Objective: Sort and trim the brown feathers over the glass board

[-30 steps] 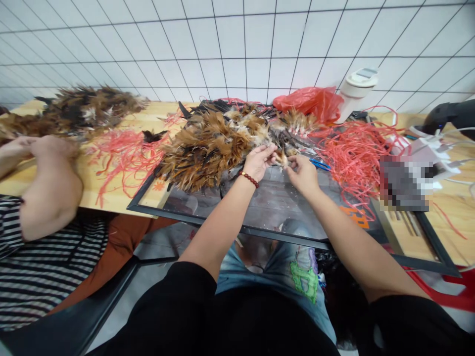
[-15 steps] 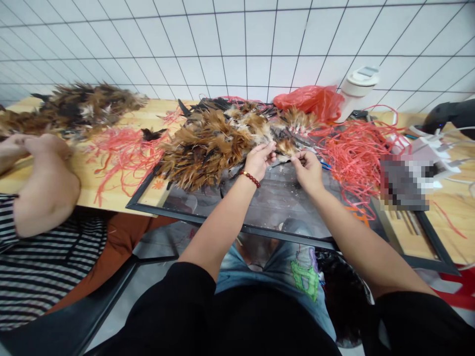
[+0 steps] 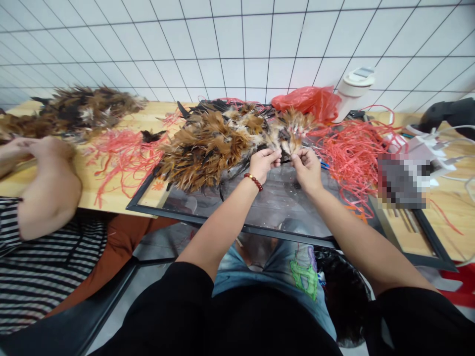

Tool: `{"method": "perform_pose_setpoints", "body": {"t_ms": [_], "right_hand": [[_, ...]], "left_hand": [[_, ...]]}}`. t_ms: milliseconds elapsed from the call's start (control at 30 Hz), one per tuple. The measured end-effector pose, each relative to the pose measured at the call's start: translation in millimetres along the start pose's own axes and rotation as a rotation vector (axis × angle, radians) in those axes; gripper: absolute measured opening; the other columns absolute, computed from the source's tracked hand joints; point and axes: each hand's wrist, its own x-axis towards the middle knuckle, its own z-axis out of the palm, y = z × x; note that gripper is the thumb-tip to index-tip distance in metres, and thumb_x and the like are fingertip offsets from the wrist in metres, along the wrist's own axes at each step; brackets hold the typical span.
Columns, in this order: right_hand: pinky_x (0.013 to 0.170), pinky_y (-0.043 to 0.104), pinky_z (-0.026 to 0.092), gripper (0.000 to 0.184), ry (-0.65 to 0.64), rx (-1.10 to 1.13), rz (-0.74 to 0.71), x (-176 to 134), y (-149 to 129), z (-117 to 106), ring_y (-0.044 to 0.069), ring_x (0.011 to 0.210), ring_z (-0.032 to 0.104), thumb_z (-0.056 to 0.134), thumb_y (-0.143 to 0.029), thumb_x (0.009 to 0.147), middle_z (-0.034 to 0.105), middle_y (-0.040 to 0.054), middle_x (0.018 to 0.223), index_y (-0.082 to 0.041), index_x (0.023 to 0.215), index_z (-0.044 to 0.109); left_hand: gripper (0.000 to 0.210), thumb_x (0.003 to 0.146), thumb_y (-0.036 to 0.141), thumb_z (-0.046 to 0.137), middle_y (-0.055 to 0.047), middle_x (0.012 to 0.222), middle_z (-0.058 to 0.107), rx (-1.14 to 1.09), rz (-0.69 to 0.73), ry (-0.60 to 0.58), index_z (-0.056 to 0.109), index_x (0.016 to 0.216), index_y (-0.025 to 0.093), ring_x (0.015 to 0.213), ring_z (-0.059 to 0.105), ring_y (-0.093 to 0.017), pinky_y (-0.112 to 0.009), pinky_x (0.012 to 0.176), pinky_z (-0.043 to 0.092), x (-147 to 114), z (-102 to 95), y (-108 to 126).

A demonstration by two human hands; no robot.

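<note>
My left hand (image 3: pixel 264 164), with a red bead bracelet at the wrist, is closed in a pinch on pale feathers (image 3: pixel 273 140). Close beside it, my right hand (image 3: pixel 308 170) pinches a small brown-and-white feather (image 3: pixel 293 147) between thumb and forefinger. The two hands face each other over a dark glassy board (image 3: pixel 260 207). Left of them spreads a big heap of brown feathers (image 3: pixel 208 143), partly against my left hand. Just behind my fingers lies a smaller bunch of light brown feathers (image 3: pixel 297 121).
Tangled pink plastic strips (image 3: pixel 352 153) lie to the right, with more pink strips (image 3: pixel 118 153) at left. A red plastic bag (image 3: pixel 308 103) and white cup (image 3: pixel 354 94) stand by the tiled wall. A co-worker's arms (image 3: pixel 48 168) rest at far left near another feather pile (image 3: pixel 92 106).
My hands have come slightly closer together, the left moving a little right and down. The feathers between them now stand more upright.
</note>
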Motion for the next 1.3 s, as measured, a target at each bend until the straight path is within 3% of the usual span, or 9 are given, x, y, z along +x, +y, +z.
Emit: {"method": "perform_pose_setpoints", "body": {"t_ms": [233,600,867,1133,1300], "right_hand": [[0.067,0.031,0.047,0.052,-0.075,0.018,-0.027,-4.1,-4.6,1.0,0.014,0.065,0.054,0.070,-0.072,0.074,0.055,-0.0017,0.072,-0.024,0.083,0.052],[0.066,0.029,0.043,0.052,-0.111,-0.034,-0.061,-4.3,-4.9,-0.8,0.013,0.067,0.051,0.068,-0.072,0.077,0.055,-0.0016,0.073,-0.023,0.081,0.054],[0.065,0.030,0.043,0.054,-0.113,-0.035,-0.031,-4.4,-3.8,0.6,0.013,0.065,0.050,0.067,-0.075,0.074,0.056,-0.0016,0.074,-0.023,0.084,0.055],[0.067,0.029,0.047,0.048,-0.109,-0.012,-0.052,-4.5,0.2,0.8,0.013,0.070,0.056,0.072,-0.067,0.076,0.063,0.0003,0.080,-0.022,0.088,0.061],[0.066,0.028,0.045,0.049,-0.098,-0.026,-0.082,-3.3,6.7,-0.3,0.012,0.069,0.055,0.069,-0.069,0.078,0.064,-0.0004,0.078,-0.021,0.086,0.062]], "left_hand": [[0.018,0.076,0.013,0.080,0.003,0.059,0.063,0.036,-0.054,-0.063,0.064,0.068,0.010,0.054,0.057,-0.003,-0.020,0.063,0.048,-0.8,2.4,-3.9],[0.020,0.072,0.017,0.084,0.003,0.059,0.062,0.084,-0.067,-0.116,0.066,0.067,0.010,0.056,0.057,-0.004,-0.021,0.066,0.049,0.1,0.4,-6.0],[0.017,0.075,0.011,0.081,0.003,0.060,0.063,0.061,-0.082,-0.105,0.065,0.072,0.011,0.056,0.058,-0.003,-0.019,0.064,0.049,-0.1,1.1,-4.1],[0.018,0.085,0.009,0.071,0.003,0.059,0.063,0.039,-0.082,-0.055,0.060,0.072,0.011,0.054,0.059,-0.005,-0.022,0.065,0.048,-1.0,3.2,-2.6],[0.016,0.082,0.011,0.075,0.004,0.059,0.062,0.059,-0.082,-0.057,0.060,0.074,0.011,0.054,0.059,-0.005,-0.021,0.065,0.048,-1.2,3.8,-3.6]]}}
